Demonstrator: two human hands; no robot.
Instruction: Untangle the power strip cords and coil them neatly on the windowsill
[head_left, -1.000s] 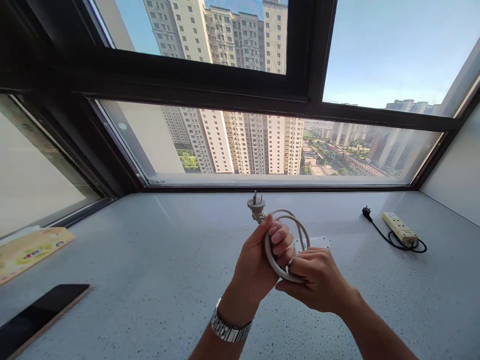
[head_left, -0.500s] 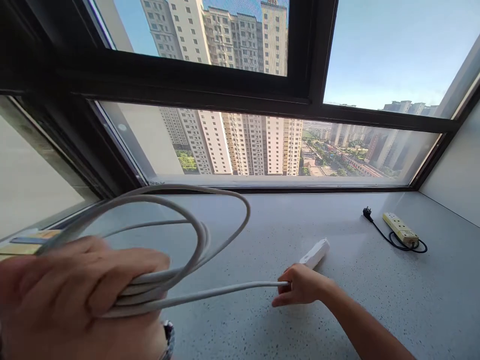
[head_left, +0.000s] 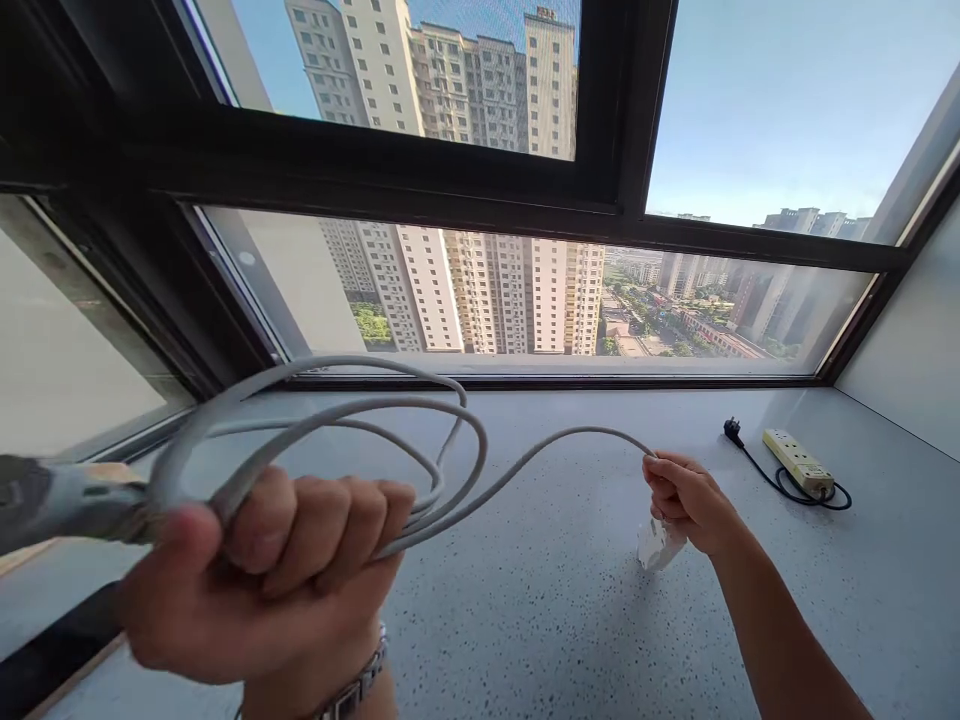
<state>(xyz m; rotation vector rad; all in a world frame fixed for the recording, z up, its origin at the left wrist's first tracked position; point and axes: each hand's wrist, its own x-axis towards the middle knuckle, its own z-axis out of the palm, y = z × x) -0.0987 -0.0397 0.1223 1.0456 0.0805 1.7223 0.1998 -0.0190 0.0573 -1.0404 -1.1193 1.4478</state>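
My left hand (head_left: 300,570) is closed around several loops of a white power cable (head_left: 405,404). The cable's grey plug end (head_left: 71,505) sticks out past my thumb at the left edge, somewhat blurred. One strand runs from the coil in a low arch to my right hand (head_left: 690,495), whose fingers pinch it. Just below those fingers is a white power strip (head_left: 658,548), seen nearly end-on and tilted; part of it is behind the hand. Whether it touches the sill cannot be made out.
A yellowish power strip (head_left: 799,460) with a black cord and black plug (head_left: 733,430) lies on the speckled windowsill (head_left: 540,640) to the right. Dark window frames (head_left: 525,382) border the sill at the back. A dark-edged item (head_left: 64,630) shows at lower left.
My left hand has turned and shifted right, bringing the plug end into view. My right hand has moved right and up, and the white power strip has swung from lying lengthwise to end-on.
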